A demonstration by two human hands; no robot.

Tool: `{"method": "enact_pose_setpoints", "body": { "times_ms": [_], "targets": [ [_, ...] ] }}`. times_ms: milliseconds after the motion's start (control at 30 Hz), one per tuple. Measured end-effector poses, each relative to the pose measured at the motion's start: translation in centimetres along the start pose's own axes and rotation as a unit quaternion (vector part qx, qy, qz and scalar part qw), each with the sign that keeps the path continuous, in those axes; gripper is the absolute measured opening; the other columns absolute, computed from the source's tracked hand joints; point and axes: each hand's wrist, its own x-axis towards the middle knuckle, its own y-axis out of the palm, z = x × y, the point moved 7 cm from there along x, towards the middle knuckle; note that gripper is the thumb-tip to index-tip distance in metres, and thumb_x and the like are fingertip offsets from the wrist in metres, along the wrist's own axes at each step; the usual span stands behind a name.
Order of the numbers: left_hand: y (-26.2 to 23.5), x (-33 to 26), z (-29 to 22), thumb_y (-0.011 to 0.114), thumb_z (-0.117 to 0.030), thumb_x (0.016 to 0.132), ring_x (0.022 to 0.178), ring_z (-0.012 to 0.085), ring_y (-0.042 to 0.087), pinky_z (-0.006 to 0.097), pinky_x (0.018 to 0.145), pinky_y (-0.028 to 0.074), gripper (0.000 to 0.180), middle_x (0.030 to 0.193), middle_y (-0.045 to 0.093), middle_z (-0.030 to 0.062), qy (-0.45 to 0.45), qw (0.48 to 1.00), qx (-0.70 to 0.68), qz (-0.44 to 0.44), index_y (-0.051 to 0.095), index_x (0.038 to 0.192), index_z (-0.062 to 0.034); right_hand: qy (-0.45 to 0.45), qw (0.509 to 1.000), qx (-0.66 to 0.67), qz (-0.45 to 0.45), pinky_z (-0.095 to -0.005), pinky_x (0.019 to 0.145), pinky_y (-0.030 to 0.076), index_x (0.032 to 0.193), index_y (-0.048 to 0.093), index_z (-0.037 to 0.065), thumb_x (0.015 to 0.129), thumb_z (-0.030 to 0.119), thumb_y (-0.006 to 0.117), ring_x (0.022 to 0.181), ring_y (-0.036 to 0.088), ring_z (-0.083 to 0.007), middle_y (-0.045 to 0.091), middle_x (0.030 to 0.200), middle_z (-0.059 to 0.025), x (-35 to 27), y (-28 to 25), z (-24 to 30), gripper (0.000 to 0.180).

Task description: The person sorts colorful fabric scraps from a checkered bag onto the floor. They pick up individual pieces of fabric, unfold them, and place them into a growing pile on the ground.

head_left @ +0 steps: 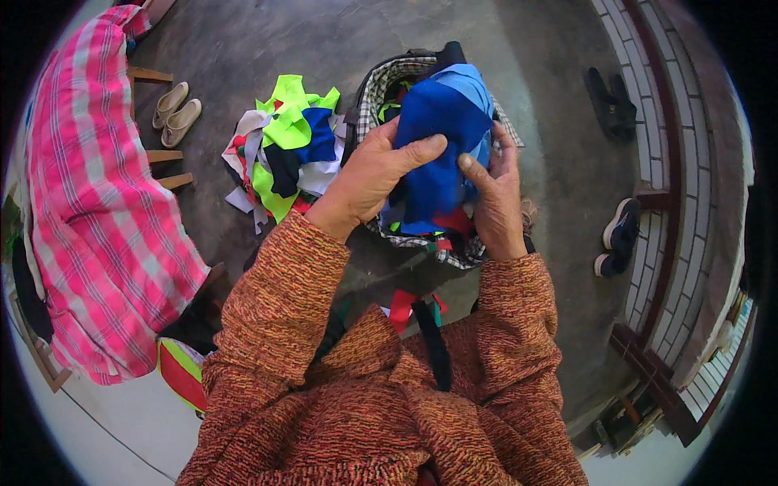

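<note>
Both hands [429,182] grip a blue cloth [438,138] above a checked basket [374,89].

A pink plaid cloth [97,202] drapes left, beige shoes [177,112] and dark sandals [612,101] on concrete.

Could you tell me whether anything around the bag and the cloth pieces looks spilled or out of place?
Yes: a heap of fabric scraps lies loose on the concrete floor left of the checked bag instead of in it. Both hands, left hand and right hand, grip a blue cloth above the bag.
</note>
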Motion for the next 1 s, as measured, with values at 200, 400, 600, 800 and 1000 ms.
{"method": "enact_pose_setpoints", "body": {
  "times_ms": [200,400,600,800,1000],
  "targets": [
    [-2.0,-0.2,-1.7,0.069,-0.027,0.084,0.097,0.0171,0.060,0.034,0.087,0.049,0.039,0.108,0.062,0.0057,0.010,0.996,-0.059,-0.063,0.056,0.114,-0.0061,-0.040,0.990,0.121,-0.064,-0.0306,0.088,0.047,0.112,0.056,0.005,0.080,0.003,0.065,0.097,0.057,-0.0176,0.057,0.108,-0.0080,0.3,-2.7,1.4,0.033],
    [-2.3,-0.5,-2.5,0.070,-0.031,0.083,0.096,0.0177,0.060,0.036,0.087,0.050,0.041,0.106,0.062,0.0065,0.027,0.993,-0.071,-0.087,0.057,0.112,-0.0062,-0.042,0.983,0.163,-0.067,-0.0255,0.082,0.047,0.103,0.060,0.004,0.084,0.007,0.061,0.088,0.057,-0.0110,0.060,0.092,-0.0032,0.7,-5.0,2.8,0.019],
    [-2.5,-0.6,-2.2,0.070,-0.033,0.082,0.095,0.0192,0.060,0.036,0.086,0.050,0.046,0.107,0.062,0.0078,-0.003,0.996,-0.060,-0.063,0.055,0.115,-0.0040,-0.091,0.988,-0.025,-0.120,-0.0233,0.088,0.037,0.115,0.057,0.007,0.089,0.018,0.057,0.096,0.049,-0.0094,0.055,0.106,-0.0008,0.8,-4.2,3.6,0.028],
    [-1.1,-1.0,-1.4,0.069,-0.037,0.083,0.100,0.0193,0.059,0.034,0.087,0.050,0.057,0.112,0.060,0.0100,-0.071,0.997,-0.006,-0.006,0.051,0.121,0.0000,-0.205,0.929,-0.304,0.043,-0.0402,0.109,0.025,0.139,0.036,0.010,0.055,0.055,0.080,0.131,0.033,-0.0285,0.040,0.137,-0.0157,0.3,-1.0,4.5,0.105],
    [-2.0,-0.6,-0.7,0.065,-0.039,0.086,0.101,0.0179,0.058,0.032,0.089,0.048,0.058,0.116,0.058,0.0099,-0.083,0.995,0.054,0.003,0.048,0.124,0.0009,-0.034,0.983,-0.175,0.043,-0.0285,0.088,0.044,0.124,0.050,0.001,0.082,0.021,0.058,0.097,0.058,-0.0188,0.061,0.109,-0.0097,0.1,-1.2,2.3,0.046]
  ]
}}
